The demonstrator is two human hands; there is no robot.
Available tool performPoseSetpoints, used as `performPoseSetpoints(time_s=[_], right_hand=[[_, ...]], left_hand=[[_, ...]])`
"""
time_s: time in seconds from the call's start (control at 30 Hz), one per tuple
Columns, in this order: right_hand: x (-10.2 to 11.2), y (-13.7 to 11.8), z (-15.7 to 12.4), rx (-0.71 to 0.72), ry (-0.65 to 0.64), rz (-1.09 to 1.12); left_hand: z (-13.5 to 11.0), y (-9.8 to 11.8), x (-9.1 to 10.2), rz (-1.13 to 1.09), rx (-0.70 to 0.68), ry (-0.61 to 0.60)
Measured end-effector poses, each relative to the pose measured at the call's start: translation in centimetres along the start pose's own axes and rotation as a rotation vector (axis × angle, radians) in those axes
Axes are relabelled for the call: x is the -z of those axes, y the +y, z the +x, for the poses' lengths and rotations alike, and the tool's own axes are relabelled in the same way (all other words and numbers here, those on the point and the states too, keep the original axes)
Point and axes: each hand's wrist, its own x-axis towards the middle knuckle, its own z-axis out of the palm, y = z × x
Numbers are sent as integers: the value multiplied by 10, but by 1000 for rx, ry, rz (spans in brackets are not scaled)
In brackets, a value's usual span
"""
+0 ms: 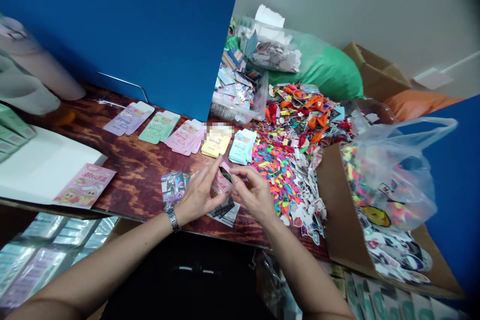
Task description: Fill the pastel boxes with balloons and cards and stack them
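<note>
A pink printed paper packet (pixel 221 183) is pinched at its edges by the fingertips of the left hand (pixel 198 192) and right hand (pixel 255 194) above the wood-grain table (pixel 138 180); uneven pressure could crease or tear it, and careless wrist movement could scatter the adjacent loose multicoloured pieces (pixel 273 175).

The tabletop (pixel 138 185) has a glossy, dark red-brown wood-grain finish, and the pink packet (pixel 221 185) looks like smooth, thin paper. The watch (pixel 173 219) has a polished metal link band. The bag (pixel 393 170) is thin, crinkled, translucent plastic, the bin (pixel 240 110) clear rigid plastic, and the box flap (pixel 337 210) plain matt cardboard.
</note>
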Motion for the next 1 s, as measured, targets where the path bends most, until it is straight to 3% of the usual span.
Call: performPoseSetpoints(time_s=[0.1, 0.23, 0.4, 0.5, 0.63, 0.83, 0.93, 1.0], right_hand=[[0, 0, 1, -27, 8, -30], [-5, -2, -3, 137, 8, -192], [-31, 4, -19, 309, 101, -339], [-45, 9, -25, 336, 108, -326], [-45, 13, -24, 339, 4, -289], [-42, 28, -12, 316, -11, -287], [-44, 29, -10, 337, -56, -293], [-44, 28, -9, 340, -62, -293]], left_hand=[[-1, 0, 1, 27, -3, -30], [-1, 2, 3, 211, 18, -97], [1, 6, 4, 346, 38, -118], [-3, 7, 11, 343, 68, -122], [-23, -5, 49, 514, 128, -144], [-77, -45, 127, 953, 433, 33], [-96, -62, 142, 984, 499, 67], [-94, -68, 141, 976, 492, 90]])
